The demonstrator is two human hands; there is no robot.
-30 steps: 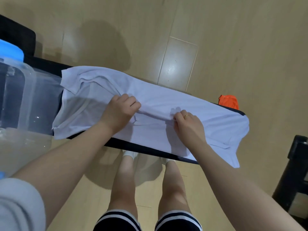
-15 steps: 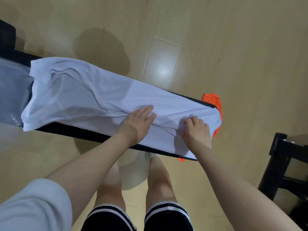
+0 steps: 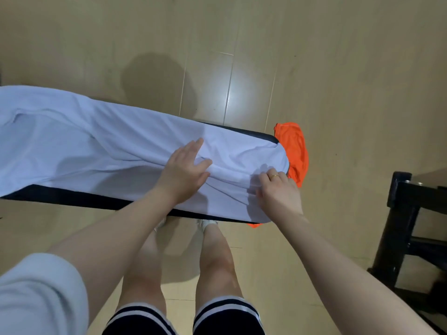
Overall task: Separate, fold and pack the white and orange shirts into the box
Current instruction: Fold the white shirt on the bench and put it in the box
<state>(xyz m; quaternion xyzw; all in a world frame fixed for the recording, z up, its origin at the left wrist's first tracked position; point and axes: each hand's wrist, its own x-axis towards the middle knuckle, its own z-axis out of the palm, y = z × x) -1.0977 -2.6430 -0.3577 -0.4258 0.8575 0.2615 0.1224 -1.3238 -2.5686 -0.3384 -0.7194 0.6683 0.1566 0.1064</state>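
Note:
A white shirt (image 3: 101,146) lies spread lengthwise over a narrow black bench (image 3: 72,198), running off the left edge of view. My left hand (image 3: 186,171) rests flat on it with the fingers spread, pressing a long crease. My right hand (image 3: 278,189) sits near the shirt's right end, fingers curled and pinching the white cloth. An orange shirt (image 3: 295,151) hangs over the bench's right end, partly under the white one; a scrap of it (image 3: 255,224) shows below the bench edge. The box is out of view.
The bench stands on a pale wooden floor (image 3: 242,44). A black wooden frame (image 3: 406,226), like a stool or chair, stands on the floor to the right. My legs and feet are under the bench's near edge.
The view has swung right, so the clear box left the frame. Both hands slid right along the white shirt. My left hand went from gripping the cloth to lying flat.

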